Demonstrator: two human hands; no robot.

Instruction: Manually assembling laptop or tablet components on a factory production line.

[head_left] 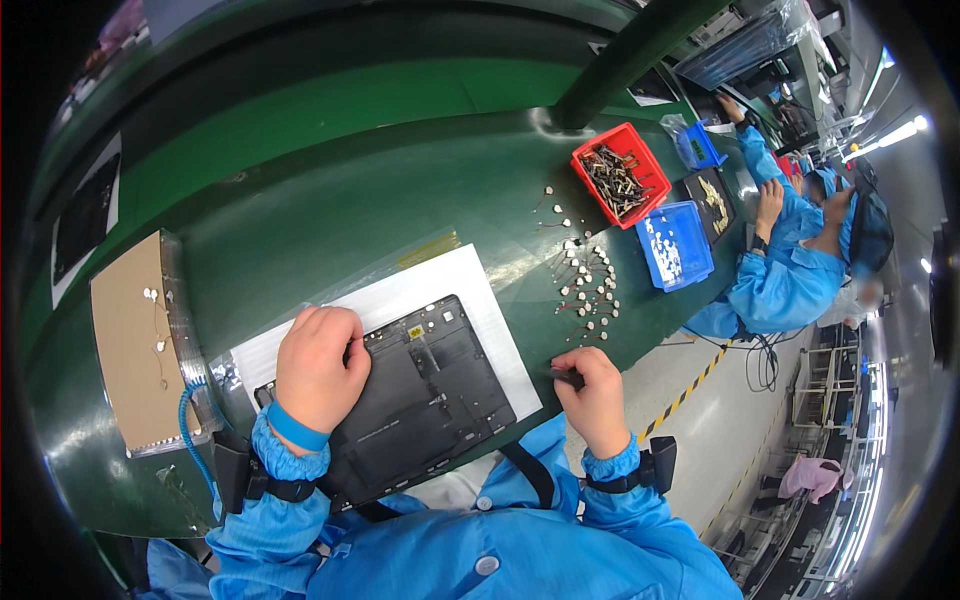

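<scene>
Glossy dark-green table (330,215) carrying a flat matte-black plastic tablet back panel (425,395) on a white paper sheet (450,280). Left hand (318,365) pressed flat on panel's upper-left corner, grip spread; right hand (592,395), just right of panel, pinched together on a small dark tool (566,376). Best kept pinned firmly, with tiny white-capped wired parts (585,285) beyond panel picked singly.

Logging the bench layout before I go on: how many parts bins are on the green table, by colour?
Red bin: 1
Blue bins: 2, a larger one beside the red bin and a smaller one further back
Total: 3 bins on the green table
</scene>
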